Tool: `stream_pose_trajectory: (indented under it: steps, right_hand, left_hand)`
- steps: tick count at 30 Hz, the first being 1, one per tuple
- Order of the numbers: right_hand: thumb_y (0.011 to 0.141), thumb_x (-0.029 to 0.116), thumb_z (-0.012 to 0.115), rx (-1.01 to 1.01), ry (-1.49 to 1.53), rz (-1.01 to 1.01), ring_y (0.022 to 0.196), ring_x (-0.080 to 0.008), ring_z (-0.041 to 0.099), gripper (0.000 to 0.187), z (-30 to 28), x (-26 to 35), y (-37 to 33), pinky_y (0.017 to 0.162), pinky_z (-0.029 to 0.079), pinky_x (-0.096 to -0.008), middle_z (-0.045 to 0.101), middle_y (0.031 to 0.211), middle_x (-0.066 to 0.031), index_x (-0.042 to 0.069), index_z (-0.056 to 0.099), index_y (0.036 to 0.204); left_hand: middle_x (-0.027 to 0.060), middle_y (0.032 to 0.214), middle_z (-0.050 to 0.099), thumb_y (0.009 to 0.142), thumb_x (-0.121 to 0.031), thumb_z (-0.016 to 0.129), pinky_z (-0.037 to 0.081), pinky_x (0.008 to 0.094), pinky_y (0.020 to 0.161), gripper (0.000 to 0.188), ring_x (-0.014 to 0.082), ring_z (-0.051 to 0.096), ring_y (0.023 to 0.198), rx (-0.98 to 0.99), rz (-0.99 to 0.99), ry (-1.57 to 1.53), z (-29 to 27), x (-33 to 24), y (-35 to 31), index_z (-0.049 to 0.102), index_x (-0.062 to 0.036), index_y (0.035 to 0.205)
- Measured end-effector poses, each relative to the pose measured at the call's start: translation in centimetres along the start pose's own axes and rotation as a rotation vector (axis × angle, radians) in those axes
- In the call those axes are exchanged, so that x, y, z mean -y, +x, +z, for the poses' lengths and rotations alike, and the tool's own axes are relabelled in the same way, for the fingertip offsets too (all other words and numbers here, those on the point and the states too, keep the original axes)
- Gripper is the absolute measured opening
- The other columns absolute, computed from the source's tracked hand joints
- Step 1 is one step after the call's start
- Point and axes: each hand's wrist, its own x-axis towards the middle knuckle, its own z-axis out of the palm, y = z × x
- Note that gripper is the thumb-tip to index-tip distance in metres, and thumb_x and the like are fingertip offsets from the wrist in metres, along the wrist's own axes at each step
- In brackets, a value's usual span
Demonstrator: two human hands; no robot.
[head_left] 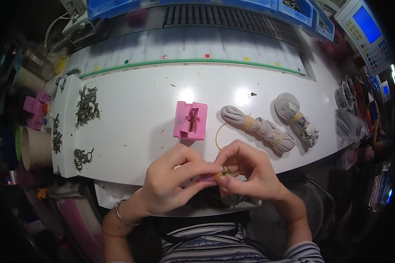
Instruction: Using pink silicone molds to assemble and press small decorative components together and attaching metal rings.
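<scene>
Close together at the table's near edge, my left hand (173, 175) and my right hand (248, 173) pinch one small piece (224, 172) between thumbs and forefingers. Its visible end looks dark and yellowish; my fingers cover much of it, so its kind is unclear. Something pink (207, 177) shows at the left fingertips. A thin yellow cord (217, 136) curves up from beside the right fingers. Beyond my hands stands a pink slotted block (191, 122), with a narrow brownish strip in its slot. Neither hand touches the block.
Two grey cloth bundles tied with yellow bands (259, 129) (297, 118) lie at the right. Small dark pieces (88, 107) heap at the left, near dark rings (83, 158). A green-edged rack (184, 61) and blue bins (250, 8) line the back. A keypad device (366, 33) stands far right.
</scene>
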Motion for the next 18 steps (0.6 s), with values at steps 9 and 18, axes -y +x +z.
stream_pose_trajectory:
  steps: [9, 18]
  right_hand:
    - [0.081, -0.005, 0.063, 0.015, 0.289, -0.125, 0.067, -0.0092, 0.059, 0.027, 1.1, -0.4, -1.0, 0.058, 0.050, -0.0199, 0.059, 0.091, -0.0119, -0.001, 0.041, 0.095]
    - [0.085, -0.008, 0.055, -0.027, 0.376, -0.157, 0.056, -0.0130, 0.059, 0.021, 1.6, -0.3, -0.8, 0.045, 0.048, -0.0219, 0.057, 0.085, -0.0157, -0.002, 0.038, 0.097]
  left_hand:
    - [0.0061, 0.084, 0.059, 0.064, -0.001, 0.079, 0.047, 0.0295, 0.064, 0.036, 0.0198, 0.058, 0.074, -0.105, 0.189, -0.061, 0.9, -0.9, 0.3, 0.066, -0.0025, 0.098]
    - [0.0092, 0.086, 0.060, 0.064, 0.003, 0.079, 0.048, 0.0280, 0.062, 0.036, 0.0212, 0.059, 0.075, -0.249, 0.176, -0.126, 1.9, -0.3, -0.3, 0.065, -0.0007, 0.097]
